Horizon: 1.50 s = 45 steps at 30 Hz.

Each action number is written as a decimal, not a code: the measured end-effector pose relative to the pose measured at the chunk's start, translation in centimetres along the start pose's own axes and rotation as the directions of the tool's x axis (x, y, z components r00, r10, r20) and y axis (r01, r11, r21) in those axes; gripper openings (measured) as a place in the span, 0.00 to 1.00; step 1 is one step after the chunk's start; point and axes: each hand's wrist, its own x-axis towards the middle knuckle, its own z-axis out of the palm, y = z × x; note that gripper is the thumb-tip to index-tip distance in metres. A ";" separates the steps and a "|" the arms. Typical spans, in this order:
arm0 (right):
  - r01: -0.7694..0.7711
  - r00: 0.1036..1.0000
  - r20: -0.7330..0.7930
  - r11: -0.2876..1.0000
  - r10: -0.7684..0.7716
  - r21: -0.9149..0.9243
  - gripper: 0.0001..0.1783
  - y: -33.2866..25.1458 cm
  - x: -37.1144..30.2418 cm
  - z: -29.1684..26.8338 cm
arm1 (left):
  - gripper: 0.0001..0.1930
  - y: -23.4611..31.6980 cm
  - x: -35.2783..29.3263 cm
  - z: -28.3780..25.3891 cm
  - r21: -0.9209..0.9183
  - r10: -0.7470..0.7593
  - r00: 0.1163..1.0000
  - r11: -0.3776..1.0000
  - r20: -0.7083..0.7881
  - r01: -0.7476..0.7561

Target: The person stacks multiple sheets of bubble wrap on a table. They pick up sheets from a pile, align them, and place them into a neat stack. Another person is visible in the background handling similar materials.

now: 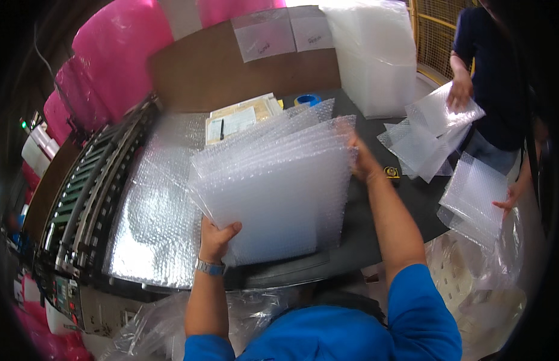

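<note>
Above the bench's (427, 204) near edge, the left hand (216, 238) grips bubble-wrap sheets (270, 207); the blurred right hand (360, 157) touches their right edge, grip unclear.

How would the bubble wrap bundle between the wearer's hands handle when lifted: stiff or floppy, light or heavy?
The bundle is probably light for its size, being see-through bubbled plastic. Single sheets would likely flop, though together they look fairly flat between left hand and right hand. They may slide apart, since their top edges fan out.
</note>
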 end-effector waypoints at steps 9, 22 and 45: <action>-0.365 0.919 0.243 0.902 0.309 0.232 0.35 3.5 -1.1 5.0 | 0.36 0.7 0.3 0.9 0.128 -0.046 0.999 0.991 0.015 0.044; -0.450 0.890 -0.168 0.875 0.424 -0.177 0.49 4.6 -2.2 4.5 | 0.29 -3.8 -1.8 -3.4 -0.232 -0.466 0.871 0.875 -0.156 0.426; 0.014 0.952 0.294 0.949 0.084 -0.315 0.61 -1.8 -5.5 7.3 | 0.36 -0.7 -4.0 -1.0 0.179 0.128 0.988 0.978 -0.089 -0.110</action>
